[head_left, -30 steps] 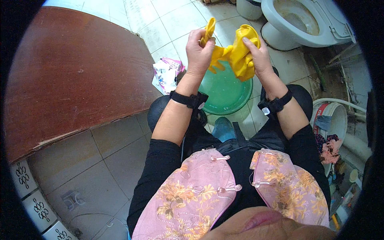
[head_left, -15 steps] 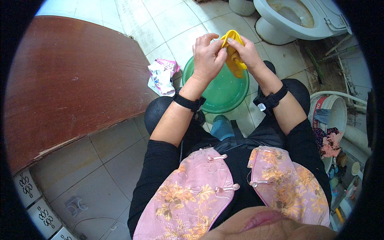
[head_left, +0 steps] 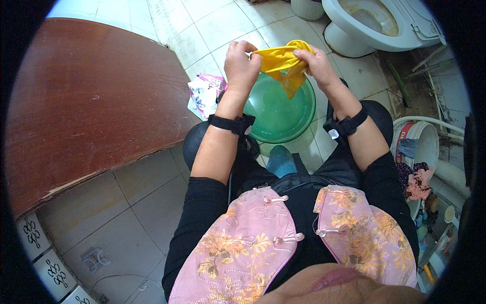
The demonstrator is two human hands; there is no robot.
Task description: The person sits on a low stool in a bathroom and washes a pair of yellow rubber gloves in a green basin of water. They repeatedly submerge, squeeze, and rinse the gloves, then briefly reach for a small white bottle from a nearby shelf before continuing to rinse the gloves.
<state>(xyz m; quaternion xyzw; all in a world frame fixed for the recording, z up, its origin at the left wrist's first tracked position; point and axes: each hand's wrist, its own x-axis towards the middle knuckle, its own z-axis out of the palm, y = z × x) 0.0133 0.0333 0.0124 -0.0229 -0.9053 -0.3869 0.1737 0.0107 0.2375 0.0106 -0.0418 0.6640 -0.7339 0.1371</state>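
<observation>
A yellow cloth item (head_left: 276, 60) with a thick, band-like edge is stretched sideways between my two hands, above a green plastic basin (head_left: 283, 119). My left hand (head_left: 242, 65) pinches its left end between thumb and fingers. At its right end, my right hand (head_left: 316, 62) grips the band, with the thumb on top. A looser, see-through part of the cloth hangs below the band over the basin. What kind of garment it is, I cannot make out. The basin stands on the floor between my knees and seems to hold water.
A brown wooden door (head_left: 96, 101) fills the left side. Beside the basin lies a pink and white plastic package (head_left: 205, 96). A white toilet (head_left: 354, 38) stands at the far right. Nearer on the right is a white bucket (head_left: 425, 137) with cloths at it.
My left hand has moved left, away from my right hand. The yellow cloth, bunched and hanging before, is now pulled out wide between them.
</observation>
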